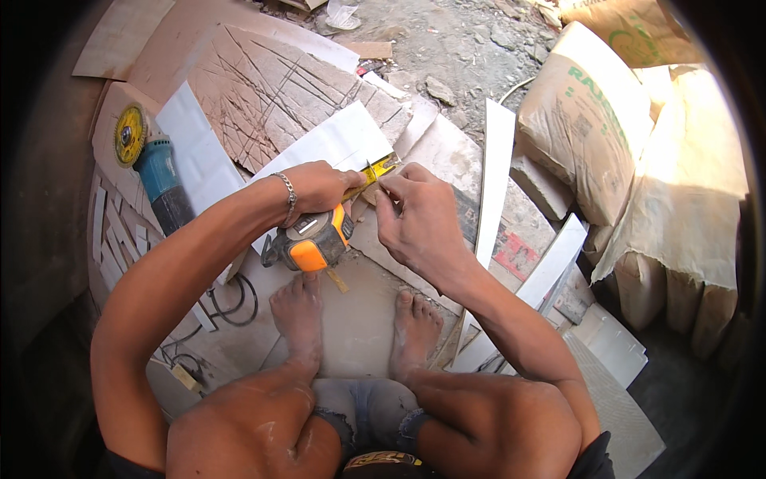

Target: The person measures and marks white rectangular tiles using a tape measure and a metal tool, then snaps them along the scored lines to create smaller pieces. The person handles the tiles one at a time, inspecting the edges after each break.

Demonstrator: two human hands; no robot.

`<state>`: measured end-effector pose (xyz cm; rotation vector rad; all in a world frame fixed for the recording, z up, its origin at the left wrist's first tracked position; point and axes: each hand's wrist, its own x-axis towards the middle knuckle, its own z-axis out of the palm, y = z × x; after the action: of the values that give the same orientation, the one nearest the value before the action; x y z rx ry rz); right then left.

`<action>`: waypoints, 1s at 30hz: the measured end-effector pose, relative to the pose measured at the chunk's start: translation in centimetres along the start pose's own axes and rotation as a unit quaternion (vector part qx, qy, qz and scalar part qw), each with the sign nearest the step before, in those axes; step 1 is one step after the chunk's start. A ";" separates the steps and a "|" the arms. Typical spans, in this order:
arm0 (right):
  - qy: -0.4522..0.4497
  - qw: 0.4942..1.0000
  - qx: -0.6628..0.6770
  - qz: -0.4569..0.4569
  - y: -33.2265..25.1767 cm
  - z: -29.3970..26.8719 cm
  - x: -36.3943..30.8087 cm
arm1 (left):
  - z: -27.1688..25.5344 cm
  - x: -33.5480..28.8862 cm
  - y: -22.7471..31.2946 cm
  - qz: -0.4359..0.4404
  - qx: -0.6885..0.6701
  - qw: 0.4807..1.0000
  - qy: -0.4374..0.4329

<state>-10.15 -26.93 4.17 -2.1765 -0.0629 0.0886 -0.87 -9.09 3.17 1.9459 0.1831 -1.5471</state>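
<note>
A white tile (327,142) lies in front of me, one edge towards my hands. My left hand (319,190) is closed on a tape measure (313,239), pressing its yellow blade (380,169) along the tile's edge. The black and orange case hangs below the fingers, above my left foot. My right hand (421,214) is pinched at the blade's end, thumb and forefinger together. A thin pointed thing shows at those fingertips; its kind is too small to tell.
An angle grinder (159,172) with a yellow disc lies left, its black cord (239,299) near my left foot. A scored board (271,88) lies beyond. Long white strips (495,176) and filled sacks (586,120) are on the right. Rubble (455,48) covers the far ground.
</note>
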 end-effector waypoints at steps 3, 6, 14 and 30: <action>-0.007 1.000 -0.006 0.001 0.1 0.1 -0.1 | -0.2 1.1 -1.3 0.026 0.039 0.999 0.006; -0.009 1.000 0.005 0.014 0.2 0.1 -0.2 | -0.2 1.4 -1.6 0.033 0.031 0.999 0.004; -0.008 1.000 0.023 0.020 0.3 0.3 -0.4 | 0.0 -0.2 -0.1 0.013 0.020 1.000 0.010; -0.012 0.999 0.035 0.005 0.8 0.3 -0.2 | -0.2 0.5 -0.8 0.016 0.098 0.995 0.019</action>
<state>-10.39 -27.13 3.33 -2.1051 -0.0622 0.1212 -0.95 -8.53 2.40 2.1204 0.0167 -1.5575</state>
